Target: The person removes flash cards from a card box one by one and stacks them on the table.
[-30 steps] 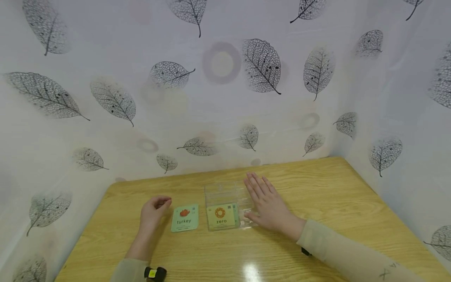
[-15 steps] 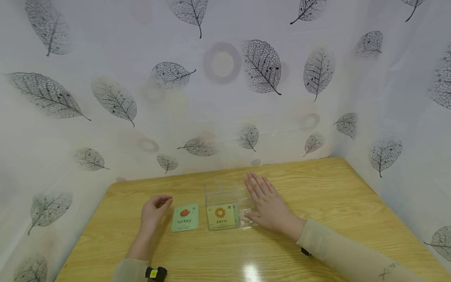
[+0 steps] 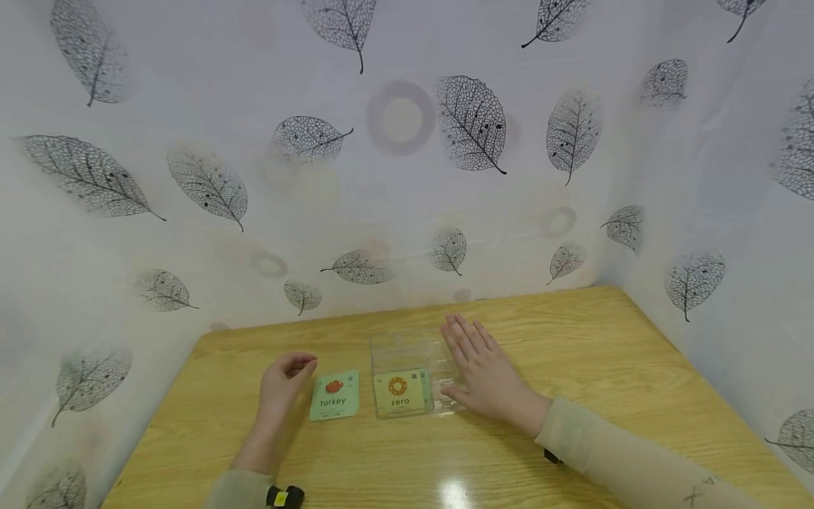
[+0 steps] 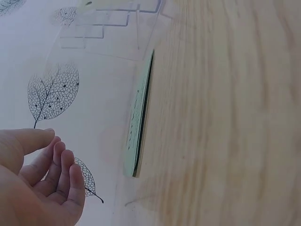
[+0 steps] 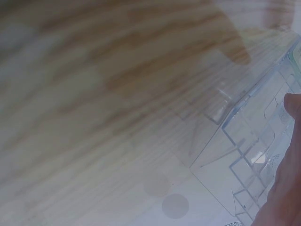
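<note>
A stack of green cards [image 3: 335, 396] with "turkey" on top lies on the table; its dark lower edge shows in the left wrist view. My left hand [image 3: 285, 382] hovers just left of the stack, fingers loosely curled, with nothing in it. To the right, a clear plastic case [image 3: 398, 351] holds cards, a yellow "zero" card [image 3: 399, 391] on top and a green card peeking out behind it. Flat on the case's right part rests my right hand [image 3: 488, 370], fingers straight, covering some of its clear compartments [image 5: 249, 155].
The wooden table [image 3: 559, 339] meets a pale leaf-patterned cloth [image 3: 407, 198] at its back and sides. Both wrists carry black straps, the left one [image 3: 285, 497] with a yellow mark. Bare wood lies in front of the cards.
My left hand has drifted slightly right, closer to the turkey cards. My right hand has stayed on the clear case, and the cards have not moved.
</note>
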